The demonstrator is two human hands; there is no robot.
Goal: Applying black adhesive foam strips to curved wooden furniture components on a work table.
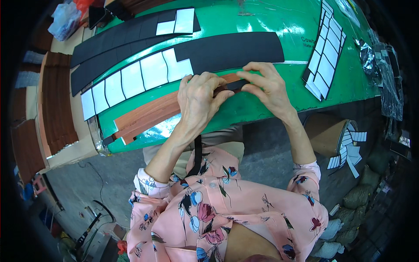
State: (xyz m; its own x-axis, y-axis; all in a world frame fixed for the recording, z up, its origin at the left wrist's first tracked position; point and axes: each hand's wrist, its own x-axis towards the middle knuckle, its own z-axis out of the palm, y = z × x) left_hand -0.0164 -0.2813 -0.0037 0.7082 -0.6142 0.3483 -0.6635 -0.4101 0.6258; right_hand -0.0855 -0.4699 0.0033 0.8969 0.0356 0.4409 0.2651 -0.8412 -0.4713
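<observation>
A reddish-brown wood-grain strip (150, 110) lies slantwise along the near edge of the green table, seemingly as two overlapping lengths. My left hand (198, 96) is closed around its right part, thumb bent toward the right. Just past that thumb, a short black piece (236, 84) sits against the strip. My right hand (268, 88) pinches the right end of this black piece between thumb and fingers. Behind both hands stretches a long black sheet (235, 51), its left part covered with white backing pieces (131, 79).
More black sheets (118, 46) lie at the far left. A narrow sheet with white pieces (325, 52) rests at the right on the green tabletop (244, 111). Stacked brown strips (61, 105) stand at left. A bin (327, 131) with white scraps is below the table's right side.
</observation>
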